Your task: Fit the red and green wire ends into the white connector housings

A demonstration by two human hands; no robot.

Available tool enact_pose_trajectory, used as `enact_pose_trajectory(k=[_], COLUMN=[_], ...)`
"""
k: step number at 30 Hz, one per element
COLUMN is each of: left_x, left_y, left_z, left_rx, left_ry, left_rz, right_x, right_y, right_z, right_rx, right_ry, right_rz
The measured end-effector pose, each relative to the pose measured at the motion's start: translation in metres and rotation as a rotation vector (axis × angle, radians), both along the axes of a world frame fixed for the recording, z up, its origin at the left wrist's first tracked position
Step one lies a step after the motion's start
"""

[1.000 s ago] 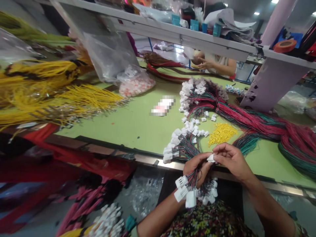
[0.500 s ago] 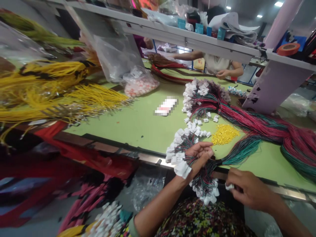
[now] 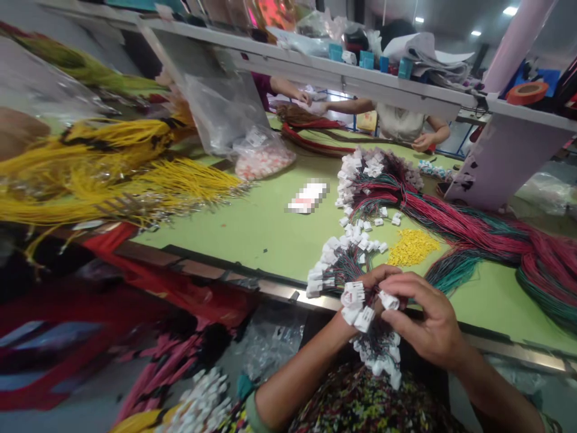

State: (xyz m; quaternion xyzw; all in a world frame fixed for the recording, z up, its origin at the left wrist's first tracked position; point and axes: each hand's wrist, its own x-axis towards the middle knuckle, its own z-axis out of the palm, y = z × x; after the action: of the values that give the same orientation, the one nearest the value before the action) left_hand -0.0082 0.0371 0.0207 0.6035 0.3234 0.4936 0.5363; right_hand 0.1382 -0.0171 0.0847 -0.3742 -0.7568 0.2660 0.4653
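Long white overhead shelf: carries an orange tape roll, curled white paper sheets and small teal blocks.
Pale-green flat tabletop: bears a clear plastic bag of orange-and-white pieces towards the back and bright yellow metal-tipped wire bundles along its left.
Below, at left: a red strip of cloth-like material, with pink bundles beneath it.

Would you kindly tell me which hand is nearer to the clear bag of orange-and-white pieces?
Left. The left hand is in front of the clear bag, to its right; the right hand is even farther right.
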Motion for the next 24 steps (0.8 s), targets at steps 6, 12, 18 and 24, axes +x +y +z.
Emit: enact_pose_trajectory(k=[6,12,18,24], left_x=[-0.015,-0.016,-0.017,-0.02], left_y=[-0.006,-0.011,-0.005,-0.014], left_z=[-0.014,-0.005,0.001,0.002], left_rx=[-0.187,-0.074,-0.104,-0.108], left_ry=[-0.215,0.01,0.09,0.122], left_rz=[-0.23,-0.359,-0.405,-0.2], right_x=[0.039,0.058,0.053,0.058], right_y=[0.005,-0.002,0.004,0.032], right_z=[-0.019,-0.018,-0.02,-0.041], right_rx=[-0.027,0.009,0.04,-0.196], right_ry=[-0.111,-0.321,-0.335,0.008], right_rz=[-0.037,0.133,0.136,0.028])
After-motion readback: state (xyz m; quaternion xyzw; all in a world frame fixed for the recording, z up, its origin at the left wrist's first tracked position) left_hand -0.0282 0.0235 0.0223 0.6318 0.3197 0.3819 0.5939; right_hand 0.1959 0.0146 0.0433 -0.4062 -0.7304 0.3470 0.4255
